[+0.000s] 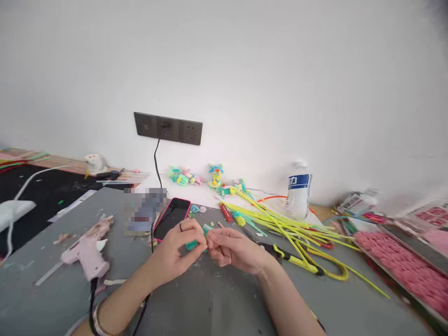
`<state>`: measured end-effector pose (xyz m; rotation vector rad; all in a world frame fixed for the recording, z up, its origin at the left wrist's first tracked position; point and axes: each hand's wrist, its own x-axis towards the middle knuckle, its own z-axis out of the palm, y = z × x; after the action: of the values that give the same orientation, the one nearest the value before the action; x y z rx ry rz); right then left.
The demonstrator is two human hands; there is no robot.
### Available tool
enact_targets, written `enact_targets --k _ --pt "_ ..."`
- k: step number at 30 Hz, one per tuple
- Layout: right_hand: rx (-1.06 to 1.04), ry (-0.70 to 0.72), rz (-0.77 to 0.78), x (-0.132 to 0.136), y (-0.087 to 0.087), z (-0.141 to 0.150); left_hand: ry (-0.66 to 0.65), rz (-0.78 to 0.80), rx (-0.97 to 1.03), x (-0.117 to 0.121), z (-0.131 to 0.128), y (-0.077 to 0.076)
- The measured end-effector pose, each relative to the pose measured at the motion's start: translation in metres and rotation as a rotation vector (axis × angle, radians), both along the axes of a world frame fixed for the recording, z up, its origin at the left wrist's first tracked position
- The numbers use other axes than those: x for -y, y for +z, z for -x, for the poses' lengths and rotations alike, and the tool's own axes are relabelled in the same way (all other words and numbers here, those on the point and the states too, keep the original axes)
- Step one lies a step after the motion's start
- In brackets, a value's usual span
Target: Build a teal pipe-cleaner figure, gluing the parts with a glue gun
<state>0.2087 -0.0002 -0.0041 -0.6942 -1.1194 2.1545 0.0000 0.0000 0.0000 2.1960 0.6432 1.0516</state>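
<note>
My left hand [180,247] and my right hand [238,249] meet fingertip to fingertip above the grey work mat [217,303]. Both are closed in a pinch, and whatever sits between the fingertips is too small and covered to name. A teal piece [191,244] shows through the loop of my left thumb and forefinger; I cannot tell whether it is held or lies behind. Just beyond my left hand lies a phone with a pink edge [173,217]. Past my right hand are yellow fuzzy stems [280,224] and a red lighter-like stick [226,212].
A pink glue gun [87,256] lies at left, its black cord running toward my left forearm. Small coloured fuzzy figures [216,175] stand by the wall. Yellow-handled pliers [301,262] lie right of my right hand, near a white bottle [298,191] and a box of pink stems [402,266].
</note>
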Motion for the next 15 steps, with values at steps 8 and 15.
enact_targets --k 8,15 --pt "0.009 0.015 -0.016 -0.001 0.006 -0.001 0.162 0.105 0.024 -0.007 0.002 0.000" --pt "-0.079 0.032 -0.016 0.000 0.012 -0.001 0.145 0.173 -0.080 -0.008 0.002 -0.005"
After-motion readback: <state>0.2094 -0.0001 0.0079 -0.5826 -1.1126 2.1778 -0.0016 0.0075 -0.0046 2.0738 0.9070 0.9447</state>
